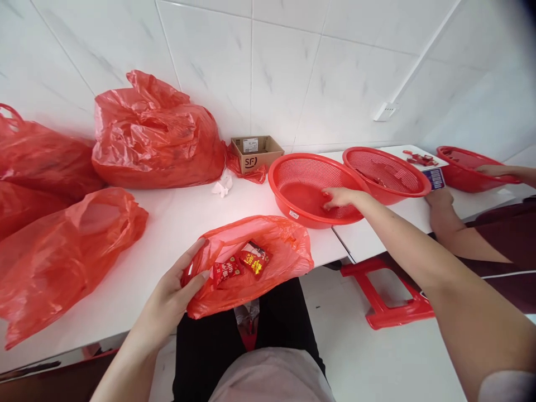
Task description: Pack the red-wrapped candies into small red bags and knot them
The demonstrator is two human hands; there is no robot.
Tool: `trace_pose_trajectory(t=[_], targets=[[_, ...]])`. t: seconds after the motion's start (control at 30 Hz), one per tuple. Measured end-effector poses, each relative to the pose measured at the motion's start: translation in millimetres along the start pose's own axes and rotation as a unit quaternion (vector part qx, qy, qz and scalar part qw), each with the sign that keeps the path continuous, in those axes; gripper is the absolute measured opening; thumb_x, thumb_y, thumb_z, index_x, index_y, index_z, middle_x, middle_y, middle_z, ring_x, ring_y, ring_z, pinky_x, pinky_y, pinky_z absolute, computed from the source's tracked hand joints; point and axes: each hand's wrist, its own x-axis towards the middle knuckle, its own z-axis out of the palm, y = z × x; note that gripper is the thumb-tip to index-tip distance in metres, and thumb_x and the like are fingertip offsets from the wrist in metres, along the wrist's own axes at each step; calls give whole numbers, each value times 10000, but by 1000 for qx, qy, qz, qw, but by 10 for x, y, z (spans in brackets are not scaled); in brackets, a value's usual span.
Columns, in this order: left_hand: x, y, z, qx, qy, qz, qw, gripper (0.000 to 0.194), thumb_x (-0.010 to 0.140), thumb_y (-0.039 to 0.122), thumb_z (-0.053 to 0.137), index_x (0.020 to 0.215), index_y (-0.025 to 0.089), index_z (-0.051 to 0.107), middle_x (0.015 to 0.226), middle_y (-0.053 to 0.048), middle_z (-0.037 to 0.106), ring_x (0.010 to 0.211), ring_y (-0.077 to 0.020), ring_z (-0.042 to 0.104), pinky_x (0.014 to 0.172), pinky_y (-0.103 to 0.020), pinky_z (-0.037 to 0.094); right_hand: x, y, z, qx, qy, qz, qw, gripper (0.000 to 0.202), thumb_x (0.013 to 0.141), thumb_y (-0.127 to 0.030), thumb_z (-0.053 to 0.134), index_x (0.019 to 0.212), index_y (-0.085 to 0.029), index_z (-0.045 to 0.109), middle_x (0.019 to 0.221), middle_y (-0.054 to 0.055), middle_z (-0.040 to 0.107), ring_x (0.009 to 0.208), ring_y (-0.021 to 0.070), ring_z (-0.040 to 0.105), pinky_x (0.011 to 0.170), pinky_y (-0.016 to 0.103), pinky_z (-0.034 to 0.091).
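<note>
My left hand (176, 290) is closed on the near left rim of a thin red plastic bag (276, 273), thumb on the inside. The bag lies with its mouth open over the table's front edge. Two small red printed packets (256, 258) show inside it, one with gold lettering. Out to the right, my right hand (341, 198) reaches over the rim of a red perforated plastic basket (288, 209). Its thumb and fingers are apart low inside the basket, and I see nothing between them. No packets are visible in that basket.
Large filled red bags (154, 139) stand at the left. A small cardboard box (257, 153) and crumpled tissue (223, 184) lie by the wall. A second basket (387, 192) holds red pieces. A co-worker's hand (494, 170) is at a third basket (464, 178). A red stool (393, 312) stands below.
</note>
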Motion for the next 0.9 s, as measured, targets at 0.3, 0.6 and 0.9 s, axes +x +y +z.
trace_pose_trajectory(t=[0.3, 0.6, 0.9], targets=[[22, -24, 5, -17, -14, -11, 1000, 666, 855, 502, 608, 1467, 337, 402, 1565, 20, 379, 1453, -244, 313, 1202, -395, 253, -158, -122, 70, 216, -91, -96, 967, 308, 782, -226, 640, 1081, -193, 574, 989, 72, 662, 890, 193, 659, 785, 322, 528], [32, 24, 40, -11, 1, -2, 1000, 691, 848, 503, 611, 1474, 284, 415, 1565, -41, 375, 1450, -280, 315, 1205, -430, 228, -848, -1018, -24, 519, -185, -386, 740, 398, 783, -185, 741, 1127, -199, 542, 911, 28, 697, 778, 165, 711, 702, 289, 572], [4, 10, 25, -6, -2, 10, 1000, 677, 864, 471, 601, 1482, 276, 402, 1572, -31, 363, 1466, -251, 282, 1208, -387, 204, -1044, -1652, 506, 415, -192, -268, 848, 478, 894, -183, 572, 1354, -252, 462, 939, 59, 735, 723, 203, 719, 635, 315, 587]])
